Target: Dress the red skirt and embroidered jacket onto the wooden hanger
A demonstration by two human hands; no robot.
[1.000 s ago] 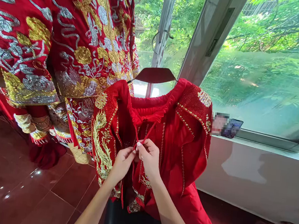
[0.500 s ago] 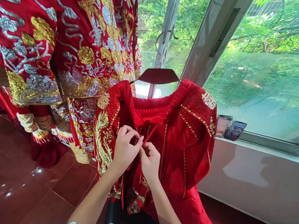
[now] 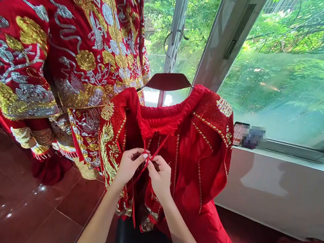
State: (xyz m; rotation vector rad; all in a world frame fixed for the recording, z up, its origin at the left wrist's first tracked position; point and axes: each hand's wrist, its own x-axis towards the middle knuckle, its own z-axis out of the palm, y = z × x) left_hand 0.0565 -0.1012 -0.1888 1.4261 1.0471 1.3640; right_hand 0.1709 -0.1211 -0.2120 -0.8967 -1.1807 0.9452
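Observation:
A red garment with gold embroidery and beaded trim (image 3: 211, 119) hangs on a dark hanger (image 3: 169, 82) in front of me. Inside its neck is a gathered red waistband (image 3: 162, 115), from which two thin red drawstrings (image 3: 163, 142) run down. My left hand (image 3: 130, 166) pinches a drawstring at the left. Close beside it, my right hand (image 3: 159, 176) pinches the cord too, fingertips almost touching the left ones. The cords cross between my fingers, and a loose end trails below. Whether they are knotted is hidden by the fingers.
A large red robe with gold and silver embroidery (image 3: 82, 50) hangs at the left. Behind stands a framed window (image 3: 215, 38) with a sill (image 3: 292, 158) holding a phone (image 3: 240, 133). Dark red floor tiles (image 3: 51, 218) lie below.
My hands have shifted slightly left and down. Both drawstrings now show stretched from the waistband and crossing at my fingertips. The view has turned a little to the right.

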